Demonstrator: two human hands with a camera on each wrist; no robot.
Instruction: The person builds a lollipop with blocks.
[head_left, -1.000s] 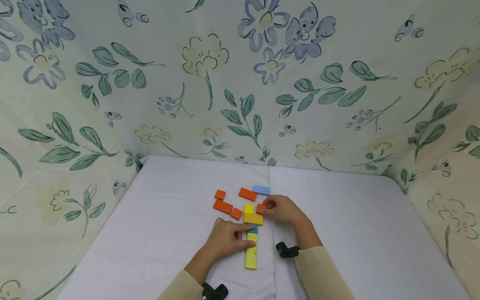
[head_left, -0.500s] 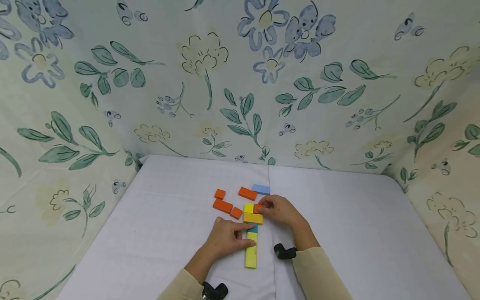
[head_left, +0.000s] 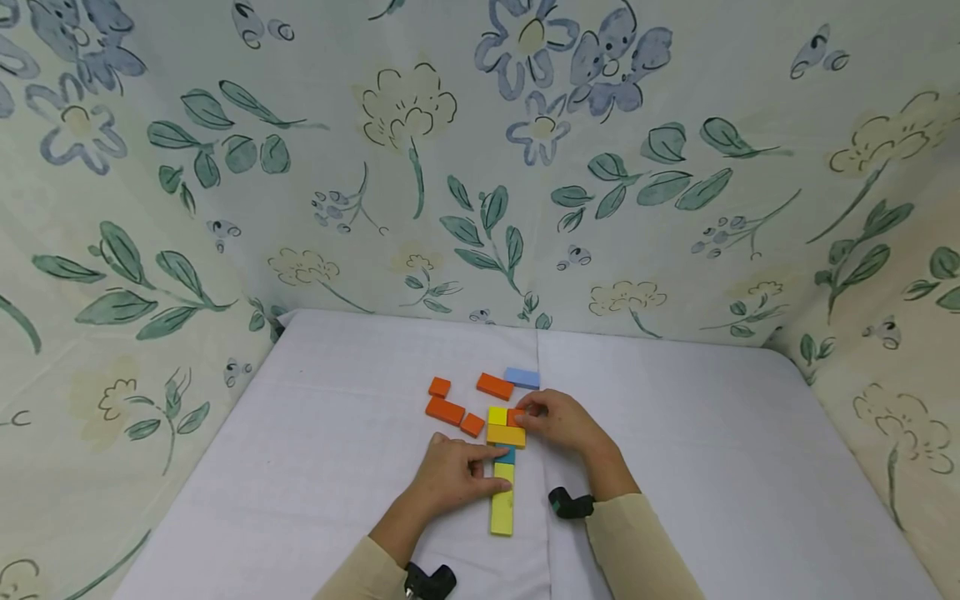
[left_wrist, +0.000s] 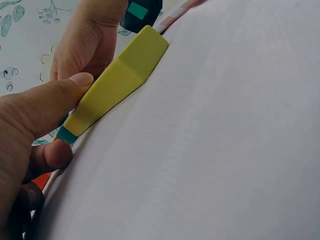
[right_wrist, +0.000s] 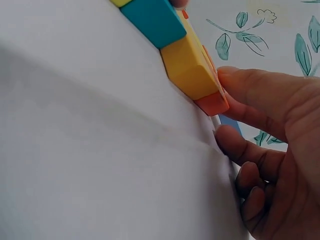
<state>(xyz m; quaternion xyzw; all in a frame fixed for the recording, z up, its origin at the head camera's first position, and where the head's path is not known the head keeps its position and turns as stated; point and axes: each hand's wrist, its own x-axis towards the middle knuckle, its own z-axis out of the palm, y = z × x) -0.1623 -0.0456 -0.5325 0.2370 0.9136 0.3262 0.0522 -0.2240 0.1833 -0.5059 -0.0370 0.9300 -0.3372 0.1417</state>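
Note:
Several toy blocks form a figure on the white cloth. At its near end lie yellow blocks (head_left: 502,518) in a line, then a small blue block (head_left: 506,456). A wider golden-yellow block (head_left: 506,436) lies crosswise beyond that. My left hand (head_left: 452,477) touches the line with two fingers, index on the blue block and thumb on the yellow. Beside a small yellow block (head_left: 497,415), my right hand (head_left: 564,422) pinches a small orange block (head_left: 513,417) against the golden one's far side. The right wrist view shows this orange block (right_wrist: 213,104) partly covered by fingers.
Left of the figure lie three orange blocks, a long one (head_left: 446,410) and small ones (head_left: 439,387) (head_left: 472,425). Beyond it are another long orange block (head_left: 495,386) and a light blue block (head_left: 522,378). A flowered cloth (head_left: 420,167) hangs behind the table.
My right hand has slid the small orange block slightly left, up beside the small yellow block. The left hand has stayed in place on the blue and yellow blocks.

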